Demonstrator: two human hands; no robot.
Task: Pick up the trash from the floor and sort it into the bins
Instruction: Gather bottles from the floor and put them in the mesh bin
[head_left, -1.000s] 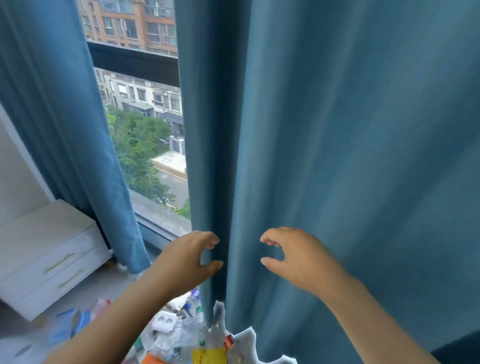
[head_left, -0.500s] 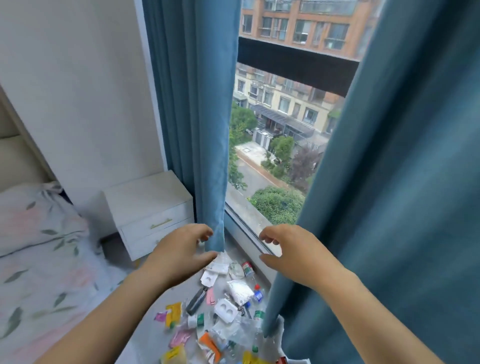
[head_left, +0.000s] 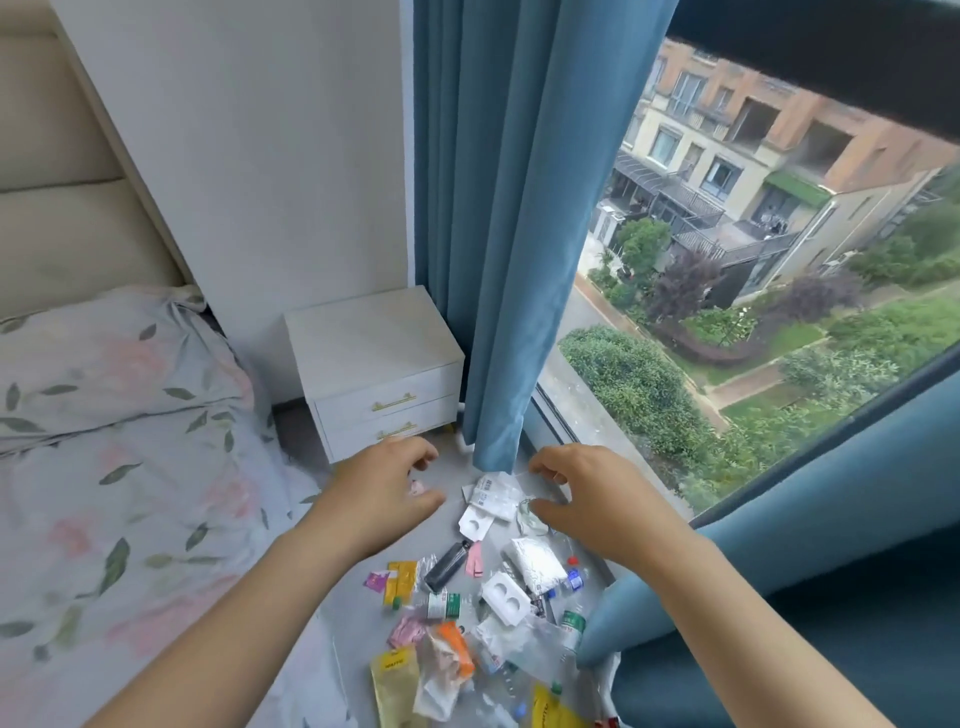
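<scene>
My left hand (head_left: 384, 488) and right hand (head_left: 582, 493) hover with fingers loosely curled, holding nothing, over scattered plastic and paper trash (head_left: 537, 564) on the grey floor (head_left: 454, 475) along its window edge. A crumpled white paper wrapper (head_left: 493, 493) lies between them, nearer my right hand. No bins show.

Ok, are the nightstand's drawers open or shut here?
Shut. On the white nightstand, both drawers sit flush with the frame, one above the other, and no gap shows around either front.
</scene>
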